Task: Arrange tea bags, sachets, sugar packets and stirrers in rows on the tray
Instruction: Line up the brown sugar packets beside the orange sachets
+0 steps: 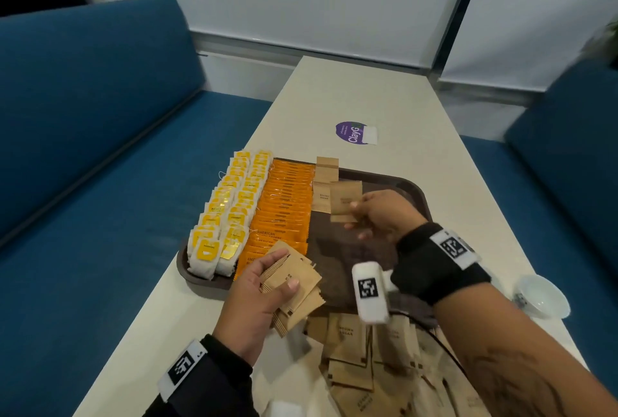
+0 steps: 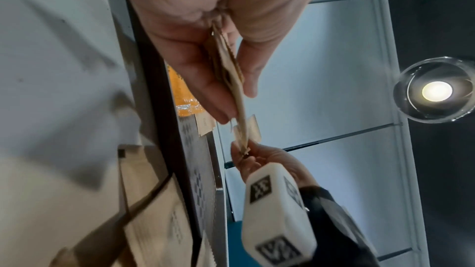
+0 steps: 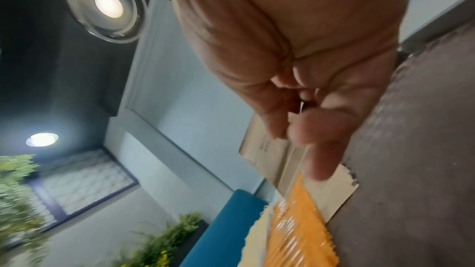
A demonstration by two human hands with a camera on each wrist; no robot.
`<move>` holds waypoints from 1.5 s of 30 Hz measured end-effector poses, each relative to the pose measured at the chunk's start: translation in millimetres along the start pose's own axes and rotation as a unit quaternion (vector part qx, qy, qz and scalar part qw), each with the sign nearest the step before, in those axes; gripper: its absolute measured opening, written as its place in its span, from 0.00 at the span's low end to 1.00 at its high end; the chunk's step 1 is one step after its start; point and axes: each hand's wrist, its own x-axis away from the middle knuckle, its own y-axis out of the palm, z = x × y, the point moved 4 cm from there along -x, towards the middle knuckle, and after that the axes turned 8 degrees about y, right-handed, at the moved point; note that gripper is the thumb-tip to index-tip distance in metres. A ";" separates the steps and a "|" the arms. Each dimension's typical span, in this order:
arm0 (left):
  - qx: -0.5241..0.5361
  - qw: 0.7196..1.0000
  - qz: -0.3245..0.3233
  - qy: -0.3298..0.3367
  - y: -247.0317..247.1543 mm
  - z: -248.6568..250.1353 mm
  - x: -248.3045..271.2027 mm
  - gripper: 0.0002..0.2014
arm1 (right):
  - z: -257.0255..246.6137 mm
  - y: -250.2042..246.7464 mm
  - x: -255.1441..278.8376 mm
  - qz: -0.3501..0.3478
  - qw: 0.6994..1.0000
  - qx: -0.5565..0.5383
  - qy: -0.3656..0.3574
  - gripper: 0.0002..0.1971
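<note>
The tray (image 1: 416,196) is bare along its right edge; tea bags (image 1: 224,216) and orange sachets (image 1: 284,212) crowd its left side.

The left hand (image 1: 259,286) sits low with its palm turned up and its fingers and thumb curled in a clamp, while the right hand (image 1: 379,212), reaching farther forward on a bare forearm, pinches with thumb and fingertips, both wrists wrapped in black bands.

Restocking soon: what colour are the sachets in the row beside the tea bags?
Orange sachets with dark print, clearest in the head view.
</note>
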 end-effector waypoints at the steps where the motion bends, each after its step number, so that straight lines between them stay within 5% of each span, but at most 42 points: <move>1: 0.001 1.000 0.002 -0.002 -1.4 -0.2 -1.4 0.21 | -2.6 -1.0 -13.9 0.022 0.999 0.015 0.021 0.08; 14: 0.005 1.000 0.013 -0.011 -12.8 -3.4 -8.0 0.22 | -6.6 22.1 -88.0 0.006 0.971 0.166 0.171 0.10; 22: 0.004 1.000 0.008 -0.005 -8.7 -4.6 -6.8 0.23 | -8.2 25.5 -105.3 0.002 0.939 0.296 0.175 0.15; 27: -0.017 1.000 0.010 0.008 -6.4 -3.1 -3.6 0.22 | -11.4 13.4 -71.3 0.016 0.969 0.212 0.130 0.09; 32: -0.014 0.999 0.011 0.027 3.8 0.9 3.0 0.21 | -8.8 10.1 4.6 -0.088 0.990 0.087 -0.072 0.07; 38: -0.019 0.999 0.013 0.049 19.0 2.7 12.4 0.19 | 29.0 29.0 69.5 -0.171 0.977 0.107 -0.064 0.14; 45: 0.013 1.000 0.003 0.005 28.3 -4.8 23.1 0.15 | 63.2 27.0 77.8 -0.088 0.994 -0.031 -0.060 0.16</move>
